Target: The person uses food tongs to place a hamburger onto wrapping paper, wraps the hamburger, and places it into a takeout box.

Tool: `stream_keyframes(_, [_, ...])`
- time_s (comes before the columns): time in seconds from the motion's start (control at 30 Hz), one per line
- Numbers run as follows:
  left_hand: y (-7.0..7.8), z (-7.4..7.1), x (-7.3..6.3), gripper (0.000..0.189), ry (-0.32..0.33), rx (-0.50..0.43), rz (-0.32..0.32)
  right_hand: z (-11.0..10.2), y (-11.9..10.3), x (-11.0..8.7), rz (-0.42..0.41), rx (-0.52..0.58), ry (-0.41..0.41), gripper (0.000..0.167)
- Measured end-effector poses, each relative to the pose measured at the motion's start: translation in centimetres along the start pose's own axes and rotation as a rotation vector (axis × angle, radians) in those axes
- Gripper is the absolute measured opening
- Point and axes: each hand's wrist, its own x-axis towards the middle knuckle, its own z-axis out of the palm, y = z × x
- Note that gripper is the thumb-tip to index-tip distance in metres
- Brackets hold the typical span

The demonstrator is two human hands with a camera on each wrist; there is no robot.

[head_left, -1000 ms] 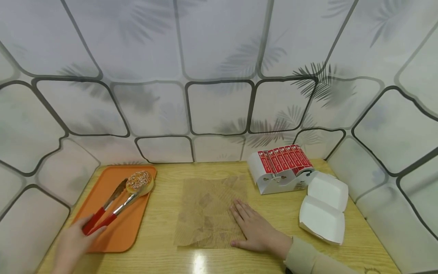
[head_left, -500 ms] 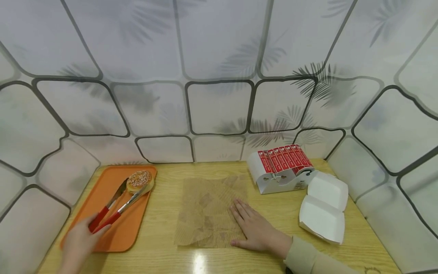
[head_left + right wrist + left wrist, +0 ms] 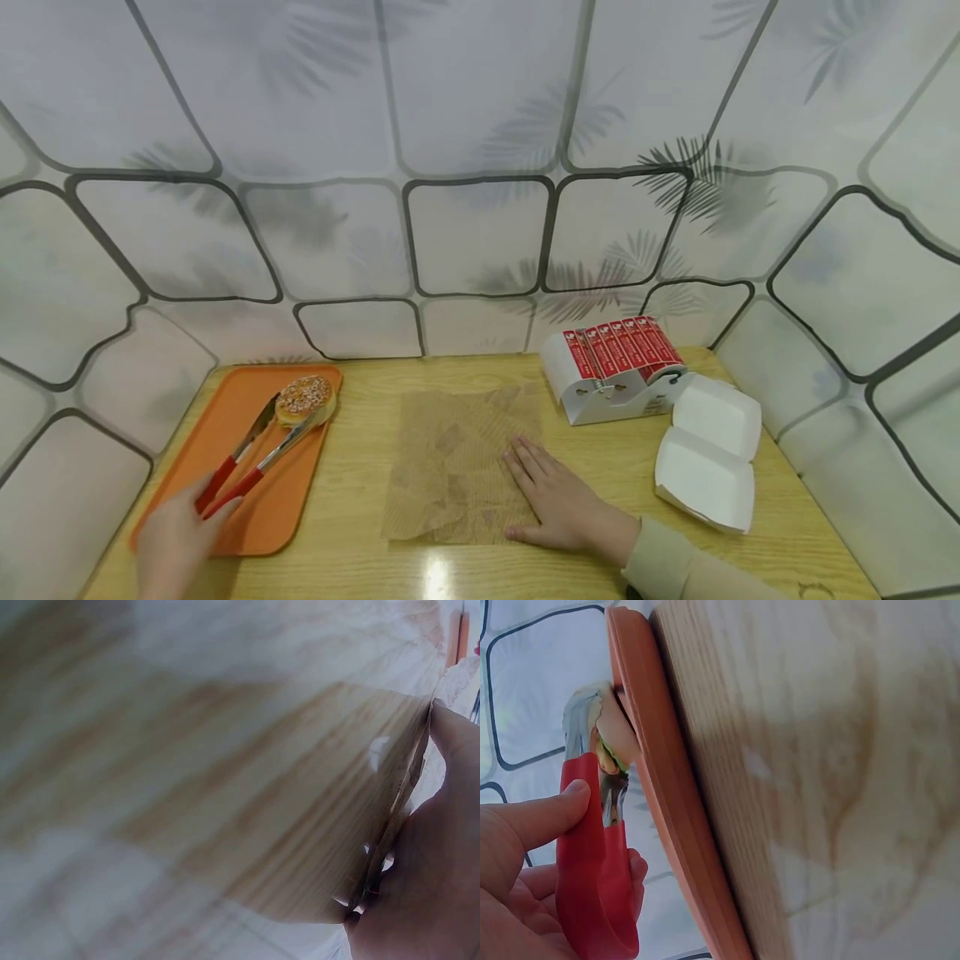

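Observation:
My left hand grips the red-handled metal tongs, thumb on one handle and fingers round the other. The tong tips lie on either side of a burger with a seed-topped bun, which sits at the far right of the orange tray. In the left wrist view, some green shows at the burger's side between the tips. My right hand lies flat with straight fingers on the right edge of a brown printed paper sheet on the wooden table.
A white holder with several red-and-white packets stands at the back right. In front of it, to the right, lies an open white clamshell box. A patterned wall rises behind the table and along both sides.
The left hand and tongs have shifted slightly right and toward the near side, with the tips staying about the burger. My right hand stays still on the paper.

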Motion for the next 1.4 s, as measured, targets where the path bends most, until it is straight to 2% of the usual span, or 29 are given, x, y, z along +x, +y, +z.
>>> stream_keyframes(0.33, [1.2,-0.2,-0.3,0.068,0.022,0.01,0.039,0.1,0.1,0.0,-0.003,-0.019,0.004,0.105])
stream_keyframes(0.57, [2.7,0.4,-1.0,0.06,0.155,-0.03,0.214,-0.1,0.1,0.0,-0.003,-0.017,0.008,0.105])
stream_keyframes(0.63, [3.2,0.6,-1.1,0.06,0.167,-0.031,0.235,-0.1,0.1,0.0,-0.006,-0.015,0.013,0.105])
stream_keyframes(0.8, [4.4,0.9,-1.2,0.061,0.143,-0.03,0.251,-0.4,-0.1,-0.1,-0.02,0.0,0.029,0.104])
stream_keyframes(0.93, [5.4,1.1,-1.5,0.062,0.121,-0.034,0.262,-0.5,-0.1,-0.1,-0.008,0.015,0.01,0.105])
stream_keyframes(1.1, [6.8,1.5,-1.9,0.063,0.071,-0.032,0.266,-0.6,-0.1,-0.2,0.0,0.019,-0.007,0.105])
stream_keyframes(1.23, [7.9,1.9,-2.1,0.064,-0.004,-0.039,0.244,-0.7,-0.2,-0.2,-0.006,0.016,-0.008,0.104])
stream_keyframes(1.33, [8.6,2.2,-2.3,0.063,-0.012,-0.04,0.267,-0.8,-0.2,-0.3,-0.009,0.013,-0.006,0.104])
stream_keyframes(1.4, [8.9,2.5,-2.4,0.062,0.006,-0.045,0.298,-0.9,-0.3,-0.3,-0.01,0.013,-0.005,0.104])
